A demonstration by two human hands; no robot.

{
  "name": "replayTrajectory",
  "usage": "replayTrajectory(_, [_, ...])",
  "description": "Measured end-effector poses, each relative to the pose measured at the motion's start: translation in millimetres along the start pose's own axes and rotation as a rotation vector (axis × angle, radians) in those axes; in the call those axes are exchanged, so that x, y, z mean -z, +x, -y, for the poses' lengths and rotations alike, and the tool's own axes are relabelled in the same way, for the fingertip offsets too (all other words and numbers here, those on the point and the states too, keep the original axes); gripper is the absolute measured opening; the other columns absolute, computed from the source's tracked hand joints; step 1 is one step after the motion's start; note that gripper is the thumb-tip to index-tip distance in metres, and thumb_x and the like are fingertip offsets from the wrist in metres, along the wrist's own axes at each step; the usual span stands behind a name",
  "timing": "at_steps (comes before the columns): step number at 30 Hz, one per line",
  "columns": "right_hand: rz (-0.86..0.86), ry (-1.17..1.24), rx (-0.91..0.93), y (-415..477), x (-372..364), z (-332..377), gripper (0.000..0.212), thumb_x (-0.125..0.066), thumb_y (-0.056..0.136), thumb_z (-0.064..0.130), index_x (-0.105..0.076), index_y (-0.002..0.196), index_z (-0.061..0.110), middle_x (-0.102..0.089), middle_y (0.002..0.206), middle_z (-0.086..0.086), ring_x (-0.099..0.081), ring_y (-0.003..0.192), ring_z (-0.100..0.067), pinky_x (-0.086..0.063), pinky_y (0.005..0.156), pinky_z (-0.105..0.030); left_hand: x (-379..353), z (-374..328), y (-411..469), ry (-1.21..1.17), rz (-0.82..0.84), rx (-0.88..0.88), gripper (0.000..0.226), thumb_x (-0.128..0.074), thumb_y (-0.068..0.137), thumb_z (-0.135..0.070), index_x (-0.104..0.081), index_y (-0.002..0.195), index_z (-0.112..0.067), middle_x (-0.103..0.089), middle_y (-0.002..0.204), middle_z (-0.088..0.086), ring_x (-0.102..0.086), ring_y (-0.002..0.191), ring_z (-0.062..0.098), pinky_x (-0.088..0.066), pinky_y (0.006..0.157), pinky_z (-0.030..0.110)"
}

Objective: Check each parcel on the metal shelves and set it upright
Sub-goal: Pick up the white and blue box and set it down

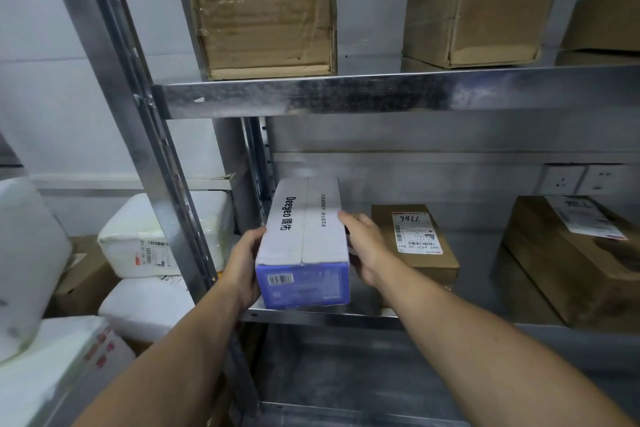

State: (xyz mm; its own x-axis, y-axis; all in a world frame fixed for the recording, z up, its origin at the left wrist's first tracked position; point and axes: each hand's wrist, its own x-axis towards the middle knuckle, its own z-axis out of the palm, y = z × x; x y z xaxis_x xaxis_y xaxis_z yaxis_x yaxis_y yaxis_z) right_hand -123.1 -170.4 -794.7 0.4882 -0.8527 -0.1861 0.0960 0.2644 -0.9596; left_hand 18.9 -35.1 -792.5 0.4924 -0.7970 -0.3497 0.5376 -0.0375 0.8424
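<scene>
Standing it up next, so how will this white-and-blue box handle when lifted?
The white-and-blue box is probably stiff: its edges look crisp. Long and narrow, it may tip on end. Smooth sides might slip under the left hand and right hand.

A pale grey wall (52, 28) carries two white sockets (562, 180) at the right.
</scene>
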Motion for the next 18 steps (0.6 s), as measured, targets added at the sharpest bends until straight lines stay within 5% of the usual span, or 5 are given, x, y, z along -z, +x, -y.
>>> replayTrajectory(3, [-0.053, -0.004, 0.02, 0.5, 0.3, -6.3, 0.01, -0.059, 0.097, 0.016, -0.052, 0.091, 0.015, -0.064, 0.086, -0.009, -0.057, 0.071, -0.019, -0.043, 0.061, -0.028, 1.7, 4.0, 4.6, 0.034, -0.009, -0.044, 0.043, -0.046, 0.098, -0.029, -0.061, 0.134, -0.012, -0.071, 0.123, 0.013, -0.07, 0.107, 0.034, -0.055, 0.091, 0.045])
replayTrajectory(13, [-0.051, -0.036, 0.011, 1.6, 0.2, -10.2, 0.013, -0.061, 0.096, 0.022, -0.052, 0.088, 0.016, -0.068, 0.091, -0.013, -0.059, 0.08, -0.023, -0.043, 0.069, -0.033, 2.2, 5.6, 4.2, 0.057, -0.043, -0.024, 0.043, -0.047, 0.099, -0.034, -0.062, 0.13, -0.008, -0.074, 0.116, 0.013, -0.074, 0.094, 0.031, -0.053, 0.09, 0.045])
replayTrajectory(18, [-0.063, -0.074, 0.029, 0.9, -0.5, -8.5, 0.018, -0.058, 0.101, 0.023, -0.053, 0.086, 0.014, -0.068, 0.085, -0.006, -0.059, 0.075, -0.02, -0.044, 0.07, -0.031, 7.6, 5.4, 5.9, 0.095, -0.07, -0.037, 0.046, -0.054, 0.097, -0.038, -0.065, 0.129, -0.008, -0.072, 0.12, 0.014, -0.068, 0.11, 0.037, -0.049, 0.102, 0.049])
